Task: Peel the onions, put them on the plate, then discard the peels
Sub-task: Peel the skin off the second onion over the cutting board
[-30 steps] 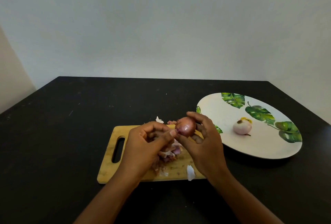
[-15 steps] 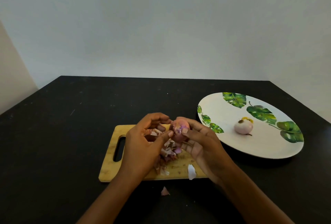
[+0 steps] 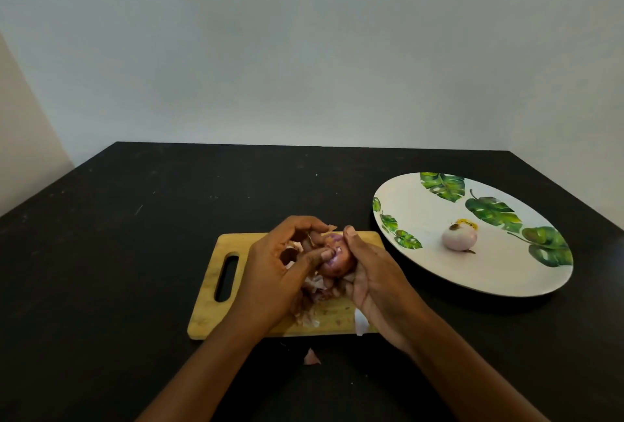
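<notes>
Red onion: held in the air over the middle of the cutting board, between both hands. It is partly skinned, with purple and pale patches showing among the reddish-brown skin.

Right hand: closed round the onion from its 3 to 6 o'clock side. The fingers curl under it and the thumb stands against its top at about 1 o'clock.

Left hand: at the onion's 9 o'clock. The thumb presses on the near face and the other fingers curl over the top-left. A flap of dry skin stands up there (whether the fingertips actually pinch it cannot be told).

Peels: a loose heap on the board directly under the hands, at the onion's 6 to 7 o'clock. A white scrap hangs over the board's near edge at 5 o'clock. A pinkish scrap lies on the black table just off that edge at 6 o'clock.

The board is wooden and lies flat, with its handle slot at the 9 o'clock end.

Plate: white with green leaf prints, on the table at the board's 2 to 3 o'clock, near its far right corner. A peeled onion, pale, rests near the plate's centre.
</notes>
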`<state>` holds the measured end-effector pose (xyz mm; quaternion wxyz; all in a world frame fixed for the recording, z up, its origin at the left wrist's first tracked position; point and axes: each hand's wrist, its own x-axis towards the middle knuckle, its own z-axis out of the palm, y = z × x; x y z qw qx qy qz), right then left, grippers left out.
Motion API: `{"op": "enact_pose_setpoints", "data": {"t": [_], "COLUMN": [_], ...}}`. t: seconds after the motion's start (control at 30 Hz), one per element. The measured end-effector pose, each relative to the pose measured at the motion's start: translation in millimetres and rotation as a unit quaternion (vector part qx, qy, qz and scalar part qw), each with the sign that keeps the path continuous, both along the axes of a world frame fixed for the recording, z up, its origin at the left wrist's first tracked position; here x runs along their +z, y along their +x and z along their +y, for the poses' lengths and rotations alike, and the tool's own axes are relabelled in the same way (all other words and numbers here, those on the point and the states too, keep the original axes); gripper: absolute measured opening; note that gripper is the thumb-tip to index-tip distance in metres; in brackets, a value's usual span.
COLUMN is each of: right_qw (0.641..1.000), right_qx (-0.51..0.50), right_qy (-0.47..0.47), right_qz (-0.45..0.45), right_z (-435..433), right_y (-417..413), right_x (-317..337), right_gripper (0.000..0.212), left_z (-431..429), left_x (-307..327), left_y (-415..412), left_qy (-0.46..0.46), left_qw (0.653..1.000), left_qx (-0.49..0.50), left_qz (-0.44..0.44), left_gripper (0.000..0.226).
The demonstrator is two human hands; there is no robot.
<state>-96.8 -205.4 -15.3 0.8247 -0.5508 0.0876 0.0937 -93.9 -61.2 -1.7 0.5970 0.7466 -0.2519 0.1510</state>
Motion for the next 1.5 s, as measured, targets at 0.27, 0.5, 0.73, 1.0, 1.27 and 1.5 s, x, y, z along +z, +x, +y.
{"op": "enact_pose_setpoints", "data": {"t": [0.27, 0.5, 0.73, 1.0, 1.27, 1.5], "right_qw": [0.999, 0.997, 0.997, 0.997, 0.993, 0.995], "right_qx": [-0.017, -0.043, -0.066, -0.054, -0.067, -0.06], "right_qy": [0.034, 0.057, 0.032, 0.049, 0.095, 0.075], "right_qz": [0.004, -0.013, -0.013, -0.005, 0.011, 0.003], "right_z": [-1, 1, 3, 4, -3, 0], "right_y": [2, 1, 5, 5, 6, 5], "right_x": [3, 8, 6, 6, 7, 7], "right_gripper": [0.054, 0.033, 0.038, 0.033, 0.055, 0.048], "left_z": [-9, -9, -7, -8, -3, -5], "left_x": [-4, -7, -2, -4, -11, -8], "left_y": [10, 18, 18, 17, 21, 18], "left_qy": [-0.015, -0.058, -0.084, -0.017, 0.006, -0.019], "left_qw": [1.0, 0.998, 0.994, 0.999, 0.996, 0.994], "left_qx": [-0.017, 0.013, -0.012, 0.037, 0.088, 0.11], "left_qz": [0.01, 0.025, 0.066, -0.01, -0.011, 0.004], "left_gripper": [0.018, 0.019, 0.039, 0.034, 0.027, 0.023]}}
